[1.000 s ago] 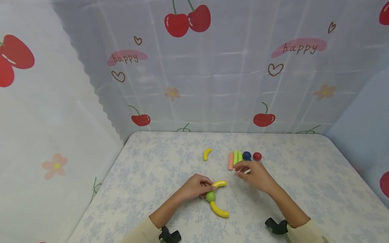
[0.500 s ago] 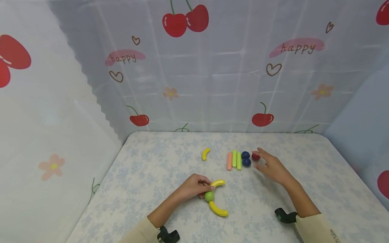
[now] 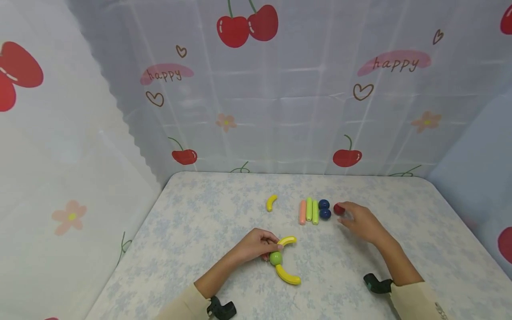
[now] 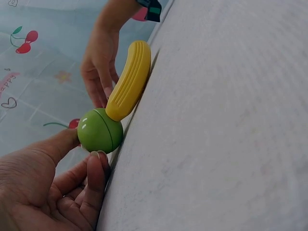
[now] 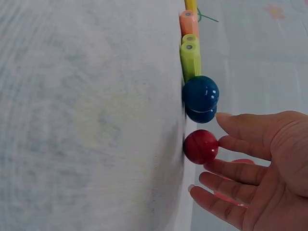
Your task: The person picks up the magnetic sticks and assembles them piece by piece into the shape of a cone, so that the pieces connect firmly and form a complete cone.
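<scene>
Pinching the green ball (image 3: 275, 258) between thumb and fingers, the person's left hand (image 4: 53, 185) is near the middle of the surface (image 3: 208, 218). From where I stand, a near yellow piece (image 3: 288, 276) touches that ball end-on and curves away to the right; a far yellow piece (image 3: 289, 240) starts by the thumb, which hides the join. The right hand (image 3: 362, 224), farther off to the right, is spread rather than clenched, its fingers about the red ball (image 3: 338, 209); a fingertip looks to touch it, the thumb is apart, and the ball rests on the surface. Left of it are two blue balls (image 3: 325, 214), one behind the other, then two light green sticks (image 3: 315, 213) and a pink stick (image 3: 302, 212), all near one another. A small yellow piece (image 3: 271, 202) lies well apart, farther left. Both arms show beige sleeves (image 3: 414, 302), and a cherry-printed sheet (image 3: 280, 89) hangs behind.
</scene>
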Motion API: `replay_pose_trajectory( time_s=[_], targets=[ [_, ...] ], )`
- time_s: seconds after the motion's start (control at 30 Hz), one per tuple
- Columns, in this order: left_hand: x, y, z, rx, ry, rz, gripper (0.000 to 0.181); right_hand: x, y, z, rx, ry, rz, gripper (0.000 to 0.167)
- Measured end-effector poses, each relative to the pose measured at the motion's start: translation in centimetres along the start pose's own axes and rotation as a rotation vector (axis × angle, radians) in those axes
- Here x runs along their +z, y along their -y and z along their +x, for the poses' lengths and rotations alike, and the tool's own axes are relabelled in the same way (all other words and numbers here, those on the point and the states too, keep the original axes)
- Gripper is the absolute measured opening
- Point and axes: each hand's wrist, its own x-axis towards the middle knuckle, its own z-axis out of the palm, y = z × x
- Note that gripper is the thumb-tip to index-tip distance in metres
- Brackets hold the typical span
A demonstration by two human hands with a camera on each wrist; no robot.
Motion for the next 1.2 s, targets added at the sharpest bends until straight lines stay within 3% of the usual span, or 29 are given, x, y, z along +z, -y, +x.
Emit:
replay_pose_trajectory(
  time_s=[0.33,0.6,0.9,1.2],
  targets=[
    [-0.07,-0.05,-0.06,0.010,0.009,-0.019,0.020,0.19,-0.22,0.06,0.041,-0.081,0.022,0.038],
    [0.00,-0.02,-0.13,0.007,0.006,-0.023,0.016,0.44,-0.36,0.27,0.061,-0.092,0.033,0.038],
    [-0.06,0.10,-0.13,0.004,0.006,-0.024,0.018,0.78,-0.19,0.85,0.047,-0.013,0.053,0.040],
    [-0.26,0.21,-0.06,0.019,0.034,-0.041,0.017,0.50,-0.19,0.68,0.062,0.066,0.033,0.031]
  ],
)
